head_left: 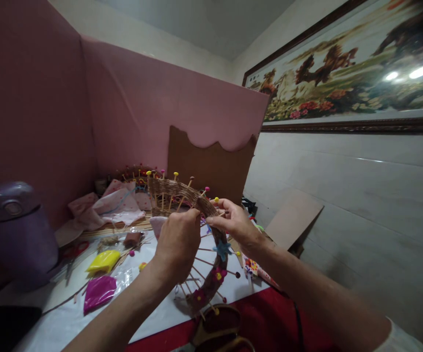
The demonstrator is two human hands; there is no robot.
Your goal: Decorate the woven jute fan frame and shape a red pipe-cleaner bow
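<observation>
A round woven basket frame of brown twine is held up on edge over the table. Thin sticks with coloured bead tips poke out of it, and felt flowers decorate its rim. My left hand is closed around the frame's near rim. My right hand pinches the rim at its right side, fingers pressed together on the twine and a stick.
On the white sheet lie a yellow clay bag, a magenta one, red scissors and pink cloth. A purple appliance stands left. Pink partition boards, brown cardboard, a tiled wall and a framed picture surround.
</observation>
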